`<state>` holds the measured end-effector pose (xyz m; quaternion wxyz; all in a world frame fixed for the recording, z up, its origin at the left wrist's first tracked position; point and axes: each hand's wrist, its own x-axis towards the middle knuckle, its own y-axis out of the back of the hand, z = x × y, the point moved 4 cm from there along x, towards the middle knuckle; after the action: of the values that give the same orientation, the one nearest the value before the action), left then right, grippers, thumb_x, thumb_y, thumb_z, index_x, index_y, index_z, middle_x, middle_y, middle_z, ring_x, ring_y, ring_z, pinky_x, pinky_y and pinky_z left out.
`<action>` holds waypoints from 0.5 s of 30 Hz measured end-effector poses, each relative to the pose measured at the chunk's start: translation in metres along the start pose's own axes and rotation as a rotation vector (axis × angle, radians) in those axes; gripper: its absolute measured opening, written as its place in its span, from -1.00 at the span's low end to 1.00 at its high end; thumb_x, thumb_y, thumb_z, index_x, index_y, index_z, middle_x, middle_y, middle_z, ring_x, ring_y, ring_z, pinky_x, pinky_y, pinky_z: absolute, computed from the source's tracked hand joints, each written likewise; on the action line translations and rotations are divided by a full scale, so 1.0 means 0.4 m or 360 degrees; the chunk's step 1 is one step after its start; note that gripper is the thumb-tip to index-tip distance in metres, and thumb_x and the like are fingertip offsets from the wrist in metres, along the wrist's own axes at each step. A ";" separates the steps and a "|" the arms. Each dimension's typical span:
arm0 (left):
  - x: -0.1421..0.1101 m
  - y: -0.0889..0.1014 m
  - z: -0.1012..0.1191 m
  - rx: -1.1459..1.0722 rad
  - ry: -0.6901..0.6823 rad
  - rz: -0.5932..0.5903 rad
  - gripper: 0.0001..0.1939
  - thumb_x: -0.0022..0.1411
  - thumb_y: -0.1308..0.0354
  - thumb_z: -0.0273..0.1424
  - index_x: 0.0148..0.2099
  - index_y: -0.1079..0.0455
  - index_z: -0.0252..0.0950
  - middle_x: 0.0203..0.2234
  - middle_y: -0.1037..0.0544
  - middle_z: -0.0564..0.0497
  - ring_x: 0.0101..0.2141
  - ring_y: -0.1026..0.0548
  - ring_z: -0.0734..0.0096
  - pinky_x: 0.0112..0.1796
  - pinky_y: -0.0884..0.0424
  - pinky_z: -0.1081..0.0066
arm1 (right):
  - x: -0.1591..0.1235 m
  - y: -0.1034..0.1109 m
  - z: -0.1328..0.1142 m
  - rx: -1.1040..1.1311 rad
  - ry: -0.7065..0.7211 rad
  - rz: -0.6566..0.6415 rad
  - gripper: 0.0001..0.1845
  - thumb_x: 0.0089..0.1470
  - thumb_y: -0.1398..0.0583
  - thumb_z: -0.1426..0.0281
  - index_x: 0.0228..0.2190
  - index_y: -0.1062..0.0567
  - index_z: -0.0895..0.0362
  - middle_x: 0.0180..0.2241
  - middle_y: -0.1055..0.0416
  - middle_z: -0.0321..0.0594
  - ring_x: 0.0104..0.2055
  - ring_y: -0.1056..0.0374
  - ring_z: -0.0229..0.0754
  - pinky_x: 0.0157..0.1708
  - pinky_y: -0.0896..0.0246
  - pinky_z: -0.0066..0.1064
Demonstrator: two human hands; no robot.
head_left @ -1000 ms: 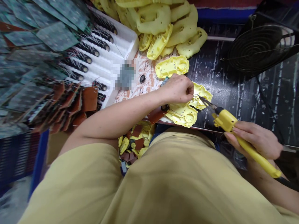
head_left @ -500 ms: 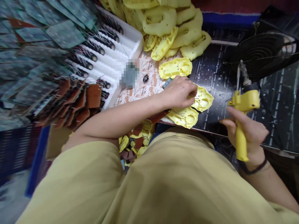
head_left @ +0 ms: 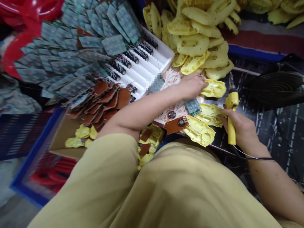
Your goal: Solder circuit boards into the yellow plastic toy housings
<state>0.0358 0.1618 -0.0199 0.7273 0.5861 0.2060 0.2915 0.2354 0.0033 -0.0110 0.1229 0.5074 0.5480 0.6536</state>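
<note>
My left hand [head_left: 193, 85] reaches across the bench, its curled fingers on the left end of a yellow plastic shell [head_left: 215, 88]. In my right hand [head_left: 243, 126] is a yellow soldering gun [head_left: 231, 126], held upright with its metal tip pointing away from me. The right fingertips are close to another yellow shell [head_left: 211, 110]; whether they touch it I cannot tell. A green circuit board [head_left: 193, 106] lies at that shell's left side. Nearer to me, a yellow shell with wires [head_left: 201, 131] sits beside a brown board [head_left: 173, 126] bearing a round black speaker [head_left: 181, 122].
A loose speaker [head_left: 172, 115] rests on the patterned bench sheet. White foam tray [head_left: 163, 58], piled green boards [head_left: 71, 63] and brown boards [head_left: 104, 101] fill the left. Yellow shells [head_left: 194, 44] are heaped behind. A black fan [head_left: 273, 85] stands right; a cardboard box [head_left: 58, 144] is lower left.
My left hand has moved from the nearer shells to the farther one. The soldering gun has come left, closer to the shells, and turned more upright. The view has shifted too.
</note>
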 end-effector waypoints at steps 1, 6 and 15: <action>0.010 -0.002 0.028 -0.0002 -0.0031 -0.0052 -0.62 0.43 -0.09 -0.54 0.10 -0.68 -0.26 0.01 -0.75 -0.16 0.08 -0.60 0.09 0.18 -0.42 0.14 | 0.005 0.008 0.001 0.0010 0.0001 0.0044 -0.84 0.54 -0.18 0.34 0.04 -0.53 0.05 -0.19 -0.70 -0.21 -0.29 -0.66 -0.13 -0.32 -0.48 -0.42; -0.014 0.079 0.055 -0.0113 0.0138 0.0109 -0.61 0.53 -0.02 -0.50 0.04 -0.71 -0.23 0.08 -0.73 -0.16 0.12 -0.60 0.04 0.12 -0.50 0.11 | 0.018 0.038 0.047 -0.0068 0.0001 0.0207 -0.72 0.41 -0.29 0.39 0.11 -0.54 0.00 -0.10 -0.73 -0.17 -0.25 -0.69 -0.07 -0.24 -0.59 -0.36; -0.217 0.250 -0.231 0.0185 0.1383 0.0049 -0.55 0.27 -0.46 -0.13 0.09 -0.73 -0.28 0.07 -0.72 -0.28 0.23 -0.56 -0.35 0.22 -0.48 -0.14 | 0.093 -0.106 0.181 -0.0013 -0.0016 -0.0034 -0.76 0.47 -0.19 0.22 -0.01 -0.57 0.06 -0.12 -0.70 -0.03 -0.04 -0.66 0.05 0.21 -0.59 -0.02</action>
<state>-0.1062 0.1860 0.0526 0.5345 0.4520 0.5002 0.5097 0.2594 0.0884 -0.0353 0.1346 0.5043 0.5499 0.6520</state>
